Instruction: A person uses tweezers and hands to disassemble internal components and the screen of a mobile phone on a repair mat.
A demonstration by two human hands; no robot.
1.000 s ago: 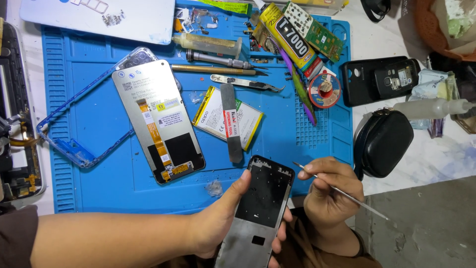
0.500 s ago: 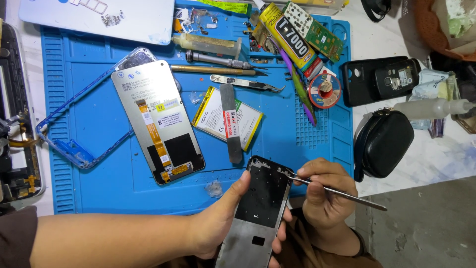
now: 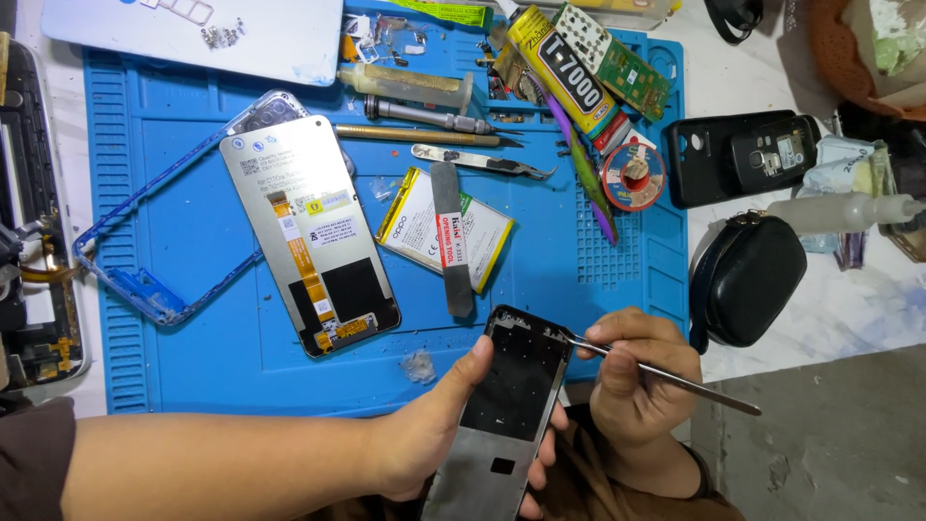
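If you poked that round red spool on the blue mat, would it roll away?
Probably not. The red spool lies flat on its side face on the blue mat, so it would likely slide, not roll. It looks small and light, so a nudge may shift it easily, perhaps against the purple tool beside it.

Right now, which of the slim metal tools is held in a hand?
The thin metal pick in the right hand, its tip at the phone frame. The tweezers and screwdriver lie on the blue mat.
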